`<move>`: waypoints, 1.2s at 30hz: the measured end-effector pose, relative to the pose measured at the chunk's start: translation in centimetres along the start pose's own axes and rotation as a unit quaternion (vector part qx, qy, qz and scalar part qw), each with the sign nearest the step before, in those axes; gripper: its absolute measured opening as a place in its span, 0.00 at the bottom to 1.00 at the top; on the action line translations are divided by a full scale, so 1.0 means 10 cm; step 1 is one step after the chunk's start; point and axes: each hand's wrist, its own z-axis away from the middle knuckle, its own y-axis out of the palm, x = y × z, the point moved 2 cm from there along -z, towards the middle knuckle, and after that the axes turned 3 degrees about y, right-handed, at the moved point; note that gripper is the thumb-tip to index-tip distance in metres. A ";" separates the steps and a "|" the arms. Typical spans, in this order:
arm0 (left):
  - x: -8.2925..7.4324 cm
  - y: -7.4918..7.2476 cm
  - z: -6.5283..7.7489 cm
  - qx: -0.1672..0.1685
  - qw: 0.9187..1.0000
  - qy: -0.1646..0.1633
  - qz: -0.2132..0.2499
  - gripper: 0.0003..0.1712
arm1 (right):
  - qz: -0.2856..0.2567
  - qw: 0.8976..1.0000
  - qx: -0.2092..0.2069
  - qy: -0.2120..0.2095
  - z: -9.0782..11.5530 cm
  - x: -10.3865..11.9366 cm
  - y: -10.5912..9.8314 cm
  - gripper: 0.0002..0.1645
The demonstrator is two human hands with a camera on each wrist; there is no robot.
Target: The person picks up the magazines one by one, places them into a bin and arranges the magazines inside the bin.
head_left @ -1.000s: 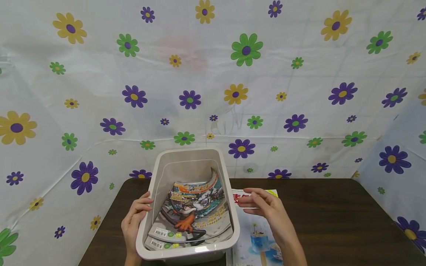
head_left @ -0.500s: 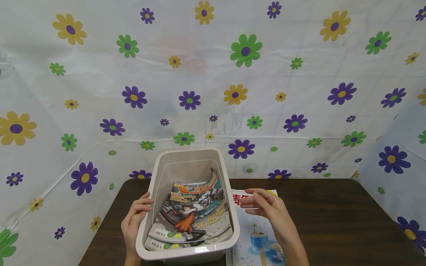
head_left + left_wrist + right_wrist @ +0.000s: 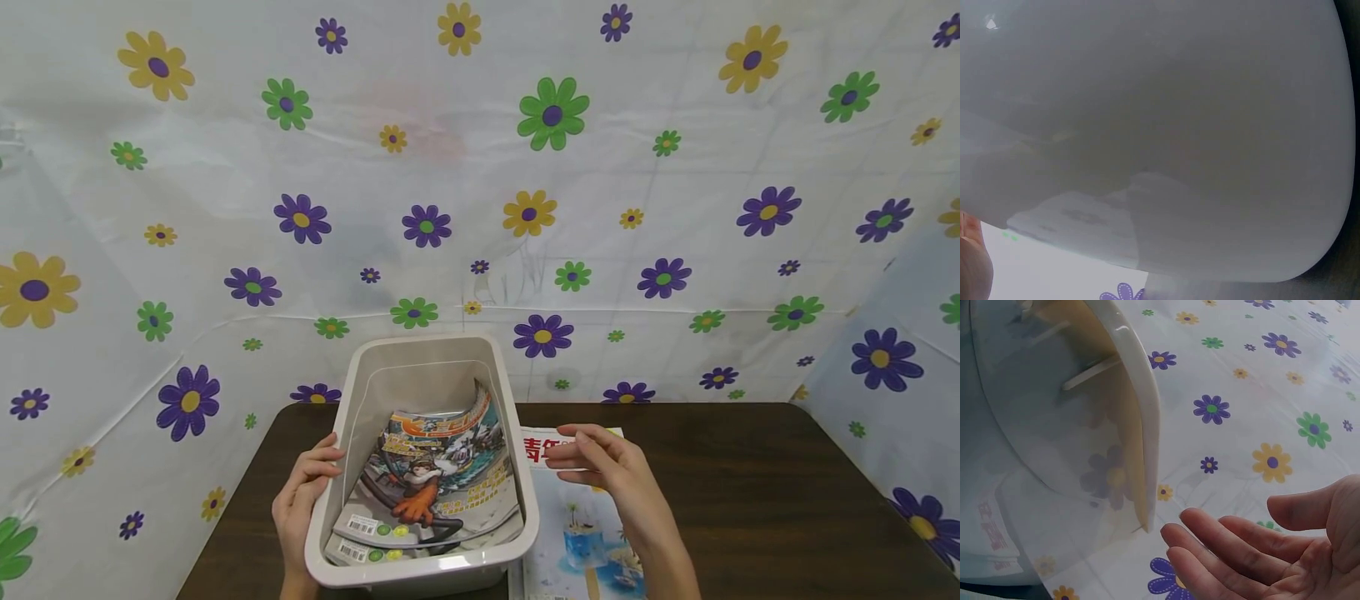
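A light beige plastic bin (image 3: pixel 349 398) stands on the near part of the table, with several magazines (image 3: pixel 442 467) inside; the top one has a colourful comic cover and curls up along the right wall. My left hand (image 3: pixel 298 492) rests its fingers against the bin's left side, just under the rim. In the left wrist view the bin's wall (image 3: pixel 1179 137) fills most of the picture. To the right of the bin lies another magazine (image 3: pixel 551 517) with red title characters and a pale blue cover. Over it hovers my right hand (image 3: pixel 618 475), fingers loosely extended and holding nothing.
The dark brown wooden table (image 3: pixel 787 500) extends to the right and behind the bin. A white flower-printed sheet (image 3: pixel 480 167) hangs as a backdrop along its back and sides.
My right hand has drifted slightly to the right, away from the bin. The left hand, the bin and the magazines look the same.
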 end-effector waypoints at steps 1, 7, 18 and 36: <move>0.00 0.00 0.00 0.000 1.000 0.000 0.000 0.19 | 0.000 1.000 -0.003 0.001 0.00 0.00 0.00 0.24; -0.05 0.02 0.00 -0.005 1.000 -0.010 -0.010 0.19 | -0.004 1.000 -0.011 0.006 -0.01 -0.02 -0.02 0.23; -0.07 0.03 0.00 -0.004 1.000 -0.010 -0.013 0.18 | -0.006 1.000 -0.005 0.000 -0.01 -0.01 -0.04 0.25; -0.05 0.02 0.00 -0.004 1.000 -0.021 -0.020 0.19 | 0.008 1.000 -0.021 0.006 -0.01 -0.04 -0.09 0.25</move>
